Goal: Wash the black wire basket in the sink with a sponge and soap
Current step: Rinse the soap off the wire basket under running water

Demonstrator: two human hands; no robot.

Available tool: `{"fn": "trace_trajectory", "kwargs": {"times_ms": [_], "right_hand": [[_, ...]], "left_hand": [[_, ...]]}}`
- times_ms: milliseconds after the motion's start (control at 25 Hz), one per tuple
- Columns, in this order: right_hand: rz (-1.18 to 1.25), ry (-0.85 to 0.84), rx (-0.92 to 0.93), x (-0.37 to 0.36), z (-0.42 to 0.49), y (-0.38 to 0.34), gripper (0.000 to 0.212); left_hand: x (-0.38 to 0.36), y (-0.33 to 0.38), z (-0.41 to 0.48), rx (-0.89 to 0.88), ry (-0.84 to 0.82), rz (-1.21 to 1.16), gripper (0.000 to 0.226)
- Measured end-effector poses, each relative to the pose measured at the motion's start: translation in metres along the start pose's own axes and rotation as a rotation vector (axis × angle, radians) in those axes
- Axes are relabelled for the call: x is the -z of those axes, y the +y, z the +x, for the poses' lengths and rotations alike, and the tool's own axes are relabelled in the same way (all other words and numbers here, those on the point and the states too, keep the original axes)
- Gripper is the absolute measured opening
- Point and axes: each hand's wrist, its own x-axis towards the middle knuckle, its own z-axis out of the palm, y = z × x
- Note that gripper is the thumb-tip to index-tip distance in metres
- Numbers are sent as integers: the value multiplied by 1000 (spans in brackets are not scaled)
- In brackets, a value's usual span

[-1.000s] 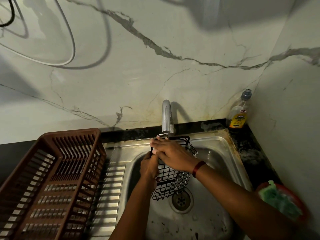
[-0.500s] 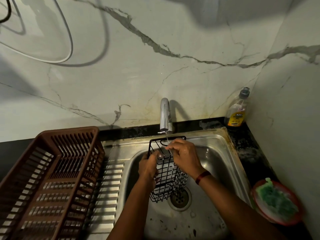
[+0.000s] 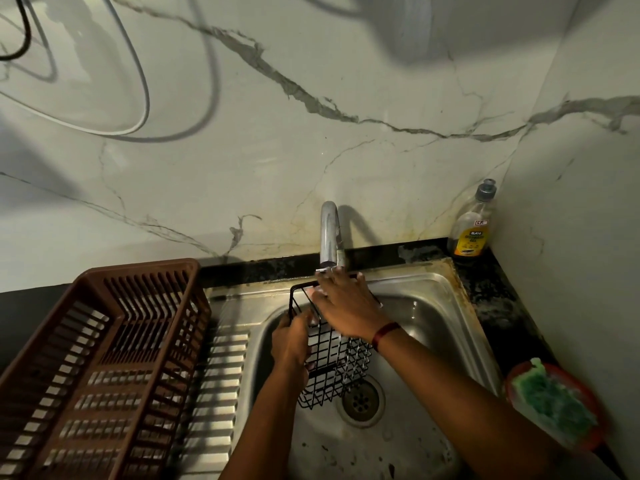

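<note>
The black wire basket (image 3: 329,372) stands tilted in the steel sink (image 3: 436,306), its open top under the tap (image 3: 329,233). My left hand (image 3: 291,344) grips the basket's left side wall. My right hand (image 3: 346,306) lies over the basket's top rim with fingers spread flat, reaching toward the tap's spout. A thin stream of water falls on its fingers. The green sponge (image 3: 550,403) lies in a red dish (image 3: 588,441) on the counter at the right. A soap bottle (image 3: 472,226) stands in the back right corner.
A brown plastic dish rack (image 3: 104,358) fills the left side next to the sink's ribbed drainboard (image 3: 218,375). The drain (image 3: 362,400) sits just right of the basket's bottom. White and black cables (image 3: 138,98) hang on the marble wall.
My right hand has slid up along the basket's rim toward the tap and its fingers have spread. The left hand keeps its hold on the basket.
</note>
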Motion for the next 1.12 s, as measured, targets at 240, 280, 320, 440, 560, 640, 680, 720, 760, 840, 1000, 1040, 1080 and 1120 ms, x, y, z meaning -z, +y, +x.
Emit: {"fn": "trace_trajectory", "kwargs": {"times_ms": [240, 280, 320, 440, 560, 640, 680, 720, 760, 840, 1000, 1040, 1080, 1120], "right_hand": [[-44, -63, 182, -15, -17, -8, 81], [-39, -64, 93, -15, -16, 2, 76], [-30, -71, 6, -13, -16, 12, 72], [-101, -71, 30, -13, -22, 11, 75], [-177, -63, 238, -17, -29, -8, 75], [-144, -48, 162, -14, -24, -3, 71], [-93, -46, 63, -11, -20, 3, 69], [-44, -44, -29, -9, -16, 10, 68], [1, -57, -76, -7, -13, 16, 68], [205, -71, -55, -5, -13, 21, 66], [1068, 128, -210, -1, -11, 25, 51], [1191, 117, -271, -1, -10, 31, 49], [1214, 89, -295, 0, -11, 35, 43], [1206, 68, -284, -1, -11, 36, 34]], "left_hand": [[16, -14, 5, 8, -83, -32, 36], [17, -19, 7, 28, -63, -36, 47], [17, -23, 11, 51, -49, -24, 63], [18, -32, 24, 89, -34, -44, 87], [20, -20, 8, 74, -72, -97, 64], [24, -16, 2, 61, -96, -99, 31], [28, -10, -5, 55, -101, -92, 19], [31, -6, -9, 59, -106, -98, 16], [33, -4, -12, 59, -117, -111, 22], [36, -4, -15, 47, -140, -149, 36], [42, 1, -22, 121, -162, -183, 20], [44, 1, -22, 130, -157, -178, 18], [45, 0, -20, 125, -163, -170, 21], [46, -2, -17, 126, -166, -184, 29]]}}
